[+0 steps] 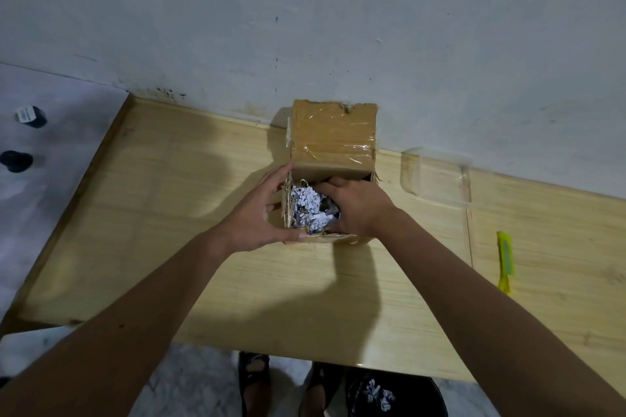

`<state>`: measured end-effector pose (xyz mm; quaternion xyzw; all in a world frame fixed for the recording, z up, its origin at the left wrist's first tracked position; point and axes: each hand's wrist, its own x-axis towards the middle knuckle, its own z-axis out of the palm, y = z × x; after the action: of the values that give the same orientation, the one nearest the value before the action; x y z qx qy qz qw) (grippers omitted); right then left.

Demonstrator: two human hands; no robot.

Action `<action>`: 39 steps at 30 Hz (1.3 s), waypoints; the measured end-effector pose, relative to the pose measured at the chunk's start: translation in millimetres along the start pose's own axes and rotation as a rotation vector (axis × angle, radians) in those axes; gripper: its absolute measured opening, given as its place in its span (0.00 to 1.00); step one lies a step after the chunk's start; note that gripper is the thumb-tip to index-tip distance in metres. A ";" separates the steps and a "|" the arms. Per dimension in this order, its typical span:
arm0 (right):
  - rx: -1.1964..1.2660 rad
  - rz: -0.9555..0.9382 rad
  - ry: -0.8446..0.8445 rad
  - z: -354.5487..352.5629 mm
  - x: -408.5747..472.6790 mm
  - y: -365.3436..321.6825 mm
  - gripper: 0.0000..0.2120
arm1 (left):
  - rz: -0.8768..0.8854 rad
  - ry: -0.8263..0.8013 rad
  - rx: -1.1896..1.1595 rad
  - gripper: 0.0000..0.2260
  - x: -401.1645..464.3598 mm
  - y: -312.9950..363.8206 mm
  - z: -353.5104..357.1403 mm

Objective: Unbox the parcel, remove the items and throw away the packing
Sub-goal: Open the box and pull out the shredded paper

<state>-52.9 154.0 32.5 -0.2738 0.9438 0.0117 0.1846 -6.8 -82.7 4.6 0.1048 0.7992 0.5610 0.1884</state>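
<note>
Left grip (252, 217) clamps cardboard box (333, 159) wall, center frame; right grip (355, 206) digs in, closure unclear. Shredded paper (311, 208) light, loose: scoop bunched.

The surface (203, 179) is a pale wood-grain top, its far edge against the wall and its left edge ending well to the left of the left hand (254, 217); a cardboard box (333, 152) stands on it between and just beyond both hands, its taped lid flap raised toward the wall; a clear plastic container (437, 176) lies on the surface to the right of the right hand (359, 206), near the wall; a yellow utility knife (505, 262) lies further right and nearer the person, well apart from the box.
</note>
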 end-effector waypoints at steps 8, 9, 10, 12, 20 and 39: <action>-0.033 0.047 -0.051 0.4 6.6 -8.6 0.33 | -0.054 -0.032 -0.013 0.58 0.0 4.1 -2.0; -0.033 0.056 -0.053 0.7 7.0 -10.0 0.32 | -0.054 -0.029 -0.015 0.58 -0.3 4.9 -1.1; -0.026 0.065 -0.051 1.0 7.2 -11.5 0.32 | -0.049 -0.024 -0.014 0.58 -0.5 5.3 -0.3; -0.010 0.079 -0.049 1.3 6.9 -14.3 0.32 | -0.046 -0.016 -0.015 0.58 -0.7 5.1 1.3; 0.097 0.050 0.038 -9.4 -3.5 -7.9 0.37 | -0.072 0.007 -0.021 0.59 -1.4 11.8 3.2; 0.429 0.188 0.286 -37.1 -106.7 61.4 0.35 | 0.009 -0.051 0.133 0.60 22.5 7.5 4.5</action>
<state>-14.1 256.3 100.1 -0.1387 0.9624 -0.2102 0.1015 -25.7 -67.7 6.2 0.1352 0.8292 0.5046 0.1990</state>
